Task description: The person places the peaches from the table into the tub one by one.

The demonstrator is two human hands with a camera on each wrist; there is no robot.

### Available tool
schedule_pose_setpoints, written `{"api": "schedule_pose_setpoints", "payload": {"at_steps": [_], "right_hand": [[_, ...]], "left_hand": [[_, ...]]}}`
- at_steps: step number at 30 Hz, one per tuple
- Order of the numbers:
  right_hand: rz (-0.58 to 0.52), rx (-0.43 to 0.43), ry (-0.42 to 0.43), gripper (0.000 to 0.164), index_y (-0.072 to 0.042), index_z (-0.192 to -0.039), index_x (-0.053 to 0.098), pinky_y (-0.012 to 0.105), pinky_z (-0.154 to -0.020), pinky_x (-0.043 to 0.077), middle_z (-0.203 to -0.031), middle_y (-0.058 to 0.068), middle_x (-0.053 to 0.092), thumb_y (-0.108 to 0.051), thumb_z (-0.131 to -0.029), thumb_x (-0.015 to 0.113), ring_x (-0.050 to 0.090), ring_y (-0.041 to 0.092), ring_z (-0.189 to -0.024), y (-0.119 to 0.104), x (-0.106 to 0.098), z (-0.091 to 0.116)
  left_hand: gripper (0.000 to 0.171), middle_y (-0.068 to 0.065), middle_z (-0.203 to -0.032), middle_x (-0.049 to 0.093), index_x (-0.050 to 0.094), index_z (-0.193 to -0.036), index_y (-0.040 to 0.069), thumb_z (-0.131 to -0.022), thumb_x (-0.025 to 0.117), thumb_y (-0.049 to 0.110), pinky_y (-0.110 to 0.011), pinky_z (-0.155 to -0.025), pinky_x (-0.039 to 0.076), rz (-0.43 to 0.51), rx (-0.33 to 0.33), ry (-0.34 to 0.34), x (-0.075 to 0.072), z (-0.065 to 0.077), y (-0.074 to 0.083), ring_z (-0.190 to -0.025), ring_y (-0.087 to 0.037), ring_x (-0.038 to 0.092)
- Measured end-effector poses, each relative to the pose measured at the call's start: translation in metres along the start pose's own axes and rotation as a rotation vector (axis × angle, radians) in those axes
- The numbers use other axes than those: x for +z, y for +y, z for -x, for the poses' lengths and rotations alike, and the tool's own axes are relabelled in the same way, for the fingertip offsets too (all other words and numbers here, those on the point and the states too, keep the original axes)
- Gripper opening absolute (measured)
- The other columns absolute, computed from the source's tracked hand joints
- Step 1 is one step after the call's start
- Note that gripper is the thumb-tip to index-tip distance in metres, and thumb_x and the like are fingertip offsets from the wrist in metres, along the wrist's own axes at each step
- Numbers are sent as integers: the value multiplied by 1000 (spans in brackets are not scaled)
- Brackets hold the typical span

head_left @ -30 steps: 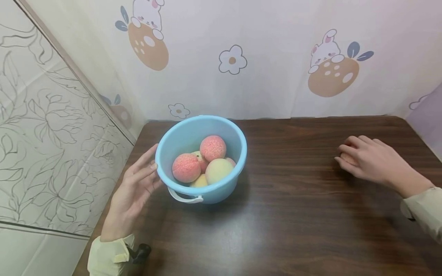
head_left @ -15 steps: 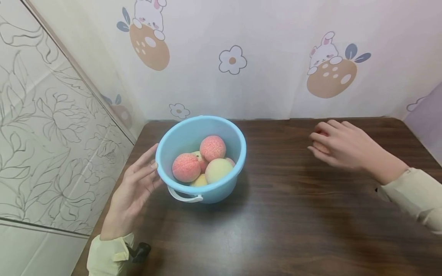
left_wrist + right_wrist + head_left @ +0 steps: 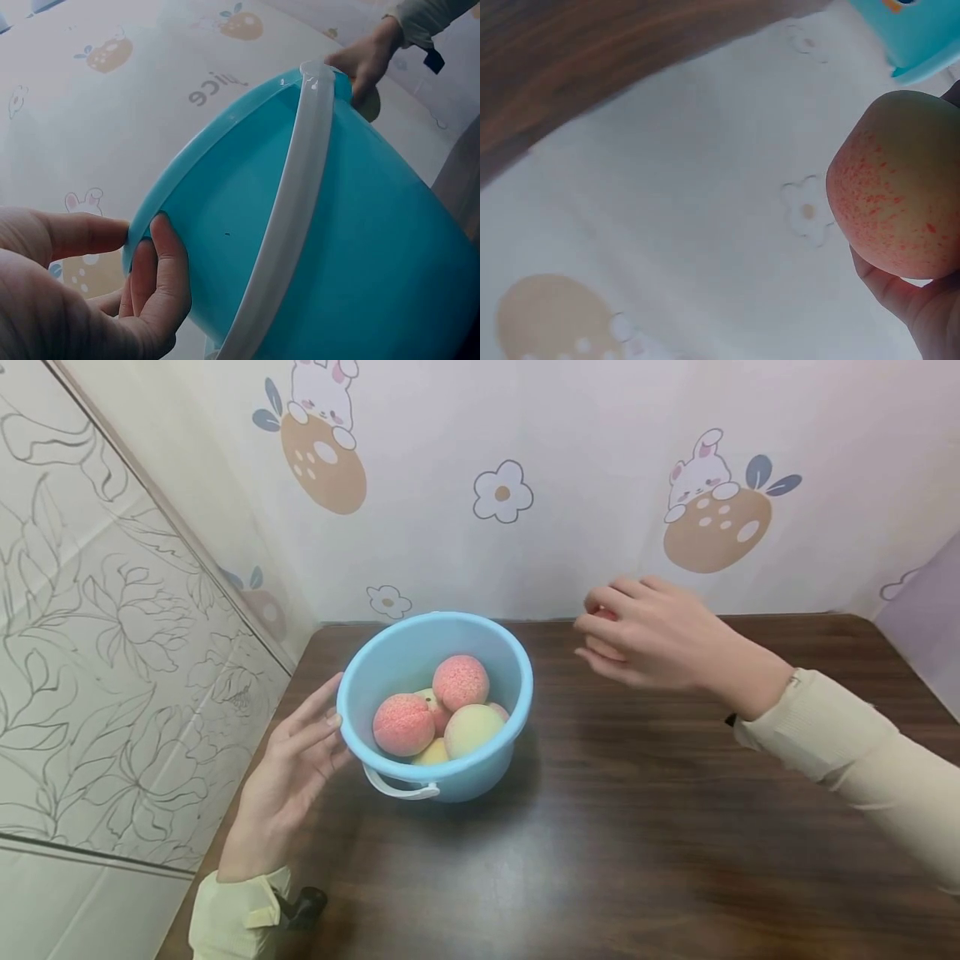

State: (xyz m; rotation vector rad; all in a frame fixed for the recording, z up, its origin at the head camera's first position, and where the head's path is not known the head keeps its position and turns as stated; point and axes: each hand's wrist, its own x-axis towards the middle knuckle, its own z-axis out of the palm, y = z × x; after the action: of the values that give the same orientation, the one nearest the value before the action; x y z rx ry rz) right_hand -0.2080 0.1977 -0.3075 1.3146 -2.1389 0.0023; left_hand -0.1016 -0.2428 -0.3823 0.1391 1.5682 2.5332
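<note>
A light blue bucket (image 3: 480, 783) with a white handle (image 3: 397, 789) stands at the table's left. Inside lie several peaches, among them two red ones, a left one (image 3: 405, 725) and an upper one (image 3: 461, 682), and a pale yellow-green peach (image 3: 474, 731). My left hand (image 3: 288, 768) pinches the bucket's left rim between thumb and fingers, as the left wrist view shows. Raised over the table's back, right of the bucket and apart from it, my right hand (image 3: 660, 639) holds a red-speckled peach (image 3: 896, 187), largely covered by the fingers in the head view.
The dark brown wooden table (image 3: 637, 827) has its back edge against a wall covering (image 3: 585, 485) printed with rabbits and flowers. A white panel with floral line drawings (image 3: 112, 610) stands along the left side.
My right hand has lifted the peach from the table's right side and carried it leftward toward the bucket. The left hand and the bucket have stayed in place.
</note>
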Motion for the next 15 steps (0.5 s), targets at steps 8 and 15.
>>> {"api": "schedule_pose_setpoints", "payload": {"at_steps": [8, 15], "right_hand": [[-5, -69, 30, 20, -7, -97, 69, 47, -70, 54, -99, 14, 66, -23, -88, 76, 60, 33, -87, -14, -1, -43], [-23, -91, 52, 20, -9, -99, 72, 43, -67, 52, -100, 12, 66, -28, -93, 73, 59, 30, -87, -28, 4, -70]], "left_hand": [[60, -11, -164, 36, 33, -163, 11, -106, 46, -2, -33, -94, 62, -15, -1, -7, -1, 0, 1, -114, -17, 68], [60, -10, -161, 40, 32, -163, 11, -106, 45, -2, -32, -93, 62, -15, -2, -7, -2, 0, 1, -111, -15, 68]]}}
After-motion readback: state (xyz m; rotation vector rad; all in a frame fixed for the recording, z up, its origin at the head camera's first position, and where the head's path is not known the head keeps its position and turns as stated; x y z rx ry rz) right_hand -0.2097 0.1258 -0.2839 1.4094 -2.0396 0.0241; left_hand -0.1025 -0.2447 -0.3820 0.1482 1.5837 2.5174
